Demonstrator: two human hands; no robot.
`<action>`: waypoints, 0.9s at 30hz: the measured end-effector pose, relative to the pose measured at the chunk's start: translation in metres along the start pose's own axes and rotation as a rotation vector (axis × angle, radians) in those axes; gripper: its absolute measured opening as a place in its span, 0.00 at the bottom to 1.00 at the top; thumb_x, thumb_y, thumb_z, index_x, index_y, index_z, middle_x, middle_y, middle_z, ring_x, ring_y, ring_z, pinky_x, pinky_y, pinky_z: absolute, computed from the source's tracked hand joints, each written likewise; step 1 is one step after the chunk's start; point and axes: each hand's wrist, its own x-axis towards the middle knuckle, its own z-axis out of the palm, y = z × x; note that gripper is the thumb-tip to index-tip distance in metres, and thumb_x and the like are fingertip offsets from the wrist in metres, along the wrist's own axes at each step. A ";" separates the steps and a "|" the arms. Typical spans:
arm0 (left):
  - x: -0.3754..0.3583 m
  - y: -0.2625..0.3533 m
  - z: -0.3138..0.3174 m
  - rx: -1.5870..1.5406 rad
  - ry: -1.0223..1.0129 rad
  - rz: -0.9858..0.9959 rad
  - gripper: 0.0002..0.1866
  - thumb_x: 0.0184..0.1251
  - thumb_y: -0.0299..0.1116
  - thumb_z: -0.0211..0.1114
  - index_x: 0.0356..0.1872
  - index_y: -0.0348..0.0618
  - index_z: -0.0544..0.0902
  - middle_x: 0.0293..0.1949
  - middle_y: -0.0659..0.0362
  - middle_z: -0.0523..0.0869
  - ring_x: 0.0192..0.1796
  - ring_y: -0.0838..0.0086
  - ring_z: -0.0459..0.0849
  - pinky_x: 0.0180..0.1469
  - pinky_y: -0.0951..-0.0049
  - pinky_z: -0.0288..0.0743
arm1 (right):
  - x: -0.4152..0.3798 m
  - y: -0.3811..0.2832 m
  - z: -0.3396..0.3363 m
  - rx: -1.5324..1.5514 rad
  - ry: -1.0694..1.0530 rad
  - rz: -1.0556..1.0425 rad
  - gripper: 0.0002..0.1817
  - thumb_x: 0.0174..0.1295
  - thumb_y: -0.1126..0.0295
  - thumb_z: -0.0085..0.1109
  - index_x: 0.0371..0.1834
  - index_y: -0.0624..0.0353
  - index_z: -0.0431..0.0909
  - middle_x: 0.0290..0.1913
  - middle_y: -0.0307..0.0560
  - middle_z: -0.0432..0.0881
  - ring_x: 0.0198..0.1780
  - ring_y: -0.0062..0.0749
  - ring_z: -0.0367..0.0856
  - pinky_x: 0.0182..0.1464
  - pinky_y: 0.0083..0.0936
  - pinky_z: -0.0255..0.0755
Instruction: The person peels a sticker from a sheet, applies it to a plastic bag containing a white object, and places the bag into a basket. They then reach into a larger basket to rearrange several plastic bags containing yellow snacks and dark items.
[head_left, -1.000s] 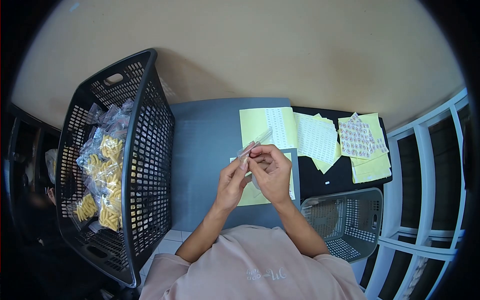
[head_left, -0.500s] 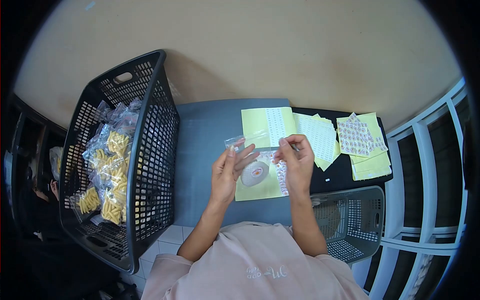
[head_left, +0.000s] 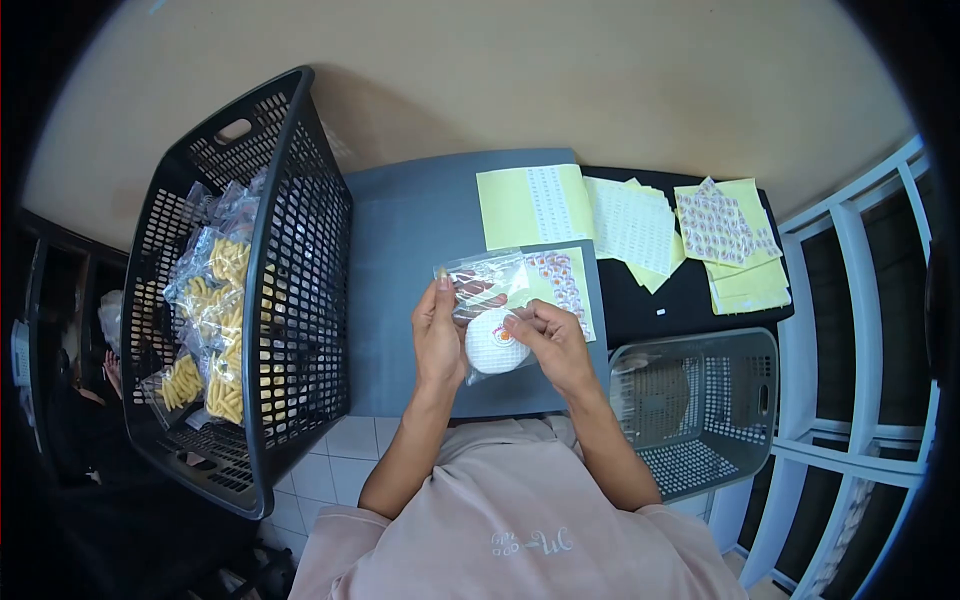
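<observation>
Closest in, a pale pink shirt (head_left: 450, 520) with white lettering and two bare forearms stretched forward over a gray surface (head_left: 390, 300). At the left hand (head_left: 438, 345), thumb and fingers clamped on the left edge of a clear plastic bag (head_left: 490, 270). At the right hand (head_left: 560, 350), thumb laid against a small round label (head_left: 504, 334) on a white, round, textured piece (head_left: 492, 356), seemingly inside the lower part of the bag; index finger curled close by, with any grip from behind impossible to tell. Bag and piece held up above the near part of the surface, label upward.

Probably light, with thin, limp, slippery film; firmness of the round piece uncertain, perhaps soft. Best gripped by the film's side edges, or with fingers under the round piece and thumb on top, against sliding and creasing.

Just beyond, a yellow sheet (head_left: 582, 318) with small round labels. To the left, a tall black basket (head_left: 292, 120) with clear bags of yellow elongated pieces (head_left: 228, 350); to the right, a gray basket (head_left: 735, 375). Farther back, white printed sheets (head_left: 635, 220). Behind everything, a beige wall (head_left: 600, 80).
</observation>
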 end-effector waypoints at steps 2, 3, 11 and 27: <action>-0.007 -0.002 -0.004 0.044 0.031 0.017 0.19 0.80 0.39 0.43 0.49 0.31 0.74 0.46 0.43 0.83 0.44 0.60 0.88 0.44 0.67 0.85 | -0.006 0.007 0.000 0.018 -0.030 0.044 0.09 0.62 0.77 0.62 0.44 0.69 0.78 0.37 0.43 0.84 0.39 0.16 0.79 0.38 0.15 0.72; -0.011 -0.001 -0.007 0.045 0.031 0.010 0.19 0.80 0.39 0.43 0.49 0.31 0.74 0.46 0.43 0.83 0.44 0.60 0.88 0.44 0.67 0.85 | -0.012 0.003 0.004 0.063 -0.041 0.101 0.10 0.62 0.78 0.62 0.45 0.69 0.78 0.38 0.43 0.84 0.39 0.16 0.79 0.38 0.15 0.72; -0.044 0.003 -0.029 -0.007 -0.098 -0.142 0.21 0.80 0.43 0.41 0.53 0.31 0.71 0.46 0.39 0.82 0.44 0.55 0.87 0.44 0.61 0.87 | -0.068 0.016 0.022 0.143 -0.058 0.174 0.19 0.58 0.79 0.65 0.53 0.66 0.75 0.42 0.44 0.83 0.42 0.20 0.81 0.44 0.16 0.75; -0.156 -0.022 -0.070 -0.005 -0.199 -0.301 0.21 0.80 0.43 0.42 0.53 0.34 0.71 0.45 0.41 0.83 0.44 0.56 0.87 0.44 0.61 0.85 | -0.208 0.068 0.072 0.111 0.119 0.166 0.20 0.58 0.73 0.68 0.52 0.65 0.75 0.41 0.42 0.83 0.39 0.19 0.81 0.38 0.17 0.78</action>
